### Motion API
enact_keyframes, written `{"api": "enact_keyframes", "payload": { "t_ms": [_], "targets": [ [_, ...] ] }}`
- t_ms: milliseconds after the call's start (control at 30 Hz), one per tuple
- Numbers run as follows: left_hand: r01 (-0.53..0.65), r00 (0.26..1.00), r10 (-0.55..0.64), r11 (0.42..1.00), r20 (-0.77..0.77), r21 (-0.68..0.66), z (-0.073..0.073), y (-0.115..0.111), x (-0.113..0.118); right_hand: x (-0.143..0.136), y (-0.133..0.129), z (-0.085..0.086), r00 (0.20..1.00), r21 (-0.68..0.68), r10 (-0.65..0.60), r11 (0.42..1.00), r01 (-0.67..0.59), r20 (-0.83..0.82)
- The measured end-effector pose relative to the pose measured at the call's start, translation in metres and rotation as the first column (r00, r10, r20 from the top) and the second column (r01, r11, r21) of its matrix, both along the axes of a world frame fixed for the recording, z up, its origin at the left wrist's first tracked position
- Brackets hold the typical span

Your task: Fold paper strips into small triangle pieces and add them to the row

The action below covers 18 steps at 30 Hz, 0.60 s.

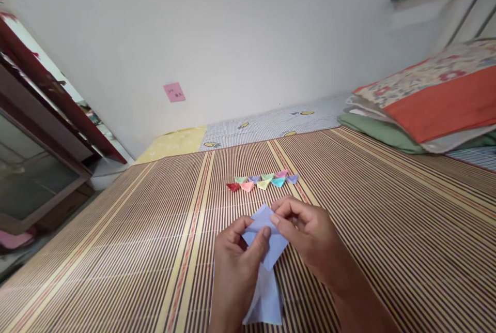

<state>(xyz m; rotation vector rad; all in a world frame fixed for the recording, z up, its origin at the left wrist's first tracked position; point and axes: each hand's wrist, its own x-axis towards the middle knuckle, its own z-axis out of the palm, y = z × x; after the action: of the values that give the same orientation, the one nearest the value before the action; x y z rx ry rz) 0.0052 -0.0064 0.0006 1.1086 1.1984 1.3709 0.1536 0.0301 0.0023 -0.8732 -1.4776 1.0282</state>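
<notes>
Between my two hands is a light blue square of paper (277, 250), turned like a diamond, with crease lines on it. My left hand (238, 266) pinches its left side, thumb lying across the front. The thumb and fingers of my right hand (304, 227) grip the paper near its upper right edge. Beneath them a pale bluish-white sheet (267, 302) lies on the striped mat, partly hidden by my left hand. Beyond my hands, several small folded paper pieces (263, 184) in red, pink, yellow, green, blue and purple lie in two rows.
The striped mat (127, 240) covers the surface, with a checked cloth (263, 129) and a yellow cloth (174, 144) along the wall. Folded bedding (437, 100) is piled at the right. A pink note (174, 92) is on the wall. A glass-fronted cabinet (31, 167) stands at the left.
</notes>
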Motion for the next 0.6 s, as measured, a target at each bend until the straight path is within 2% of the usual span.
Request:
{"api": "enact_keyframes", "payload": {
  "t_ms": [133, 300, 400, 533, 600],
  "targets": [
    [-0.078, 0.997, 0.078, 0.997, 0.008, 0.000, 0.000, -0.002, 0.002, -0.001, -0.005, 0.007, 1.000, 0.032, -0.006, 0.999, 0.006, 0.011],
    [-0.051, 0.998, 0.051, 0.999, 0.035, -0.005, -0.007, -0.002, -0.002, -0.004, -0.010, 0.012, 0.994, 0.065, -0.086, 0.995, 0.082, 0.063],
    [-0.076, 0.996, 0.077, 0.997, 0.046, -0.009, -0.008, -0.002, 0.000, -0.005, -0.011, 0.011, 0.987, 0.103, -0.127, 0.988, 0.117, 0.097],
    [-0.174, 0.983, 0.172, 0.984, 0.070, 0.032, 0.001, -0.006, 0.009, -0.005, -0.012, 0.009, 0.979, 0.148, -0.166, 0.978, 0.147, 0.123],
    [-0.182, 0.980, 0.178, 0.982, 0.087, 0.049, 0.007, -0.007, 0.012, -0.005, -0.013, 0.009, 0.975, 0.171, -0.183, 0.972, 0.160, 0.124]
  ]
}}
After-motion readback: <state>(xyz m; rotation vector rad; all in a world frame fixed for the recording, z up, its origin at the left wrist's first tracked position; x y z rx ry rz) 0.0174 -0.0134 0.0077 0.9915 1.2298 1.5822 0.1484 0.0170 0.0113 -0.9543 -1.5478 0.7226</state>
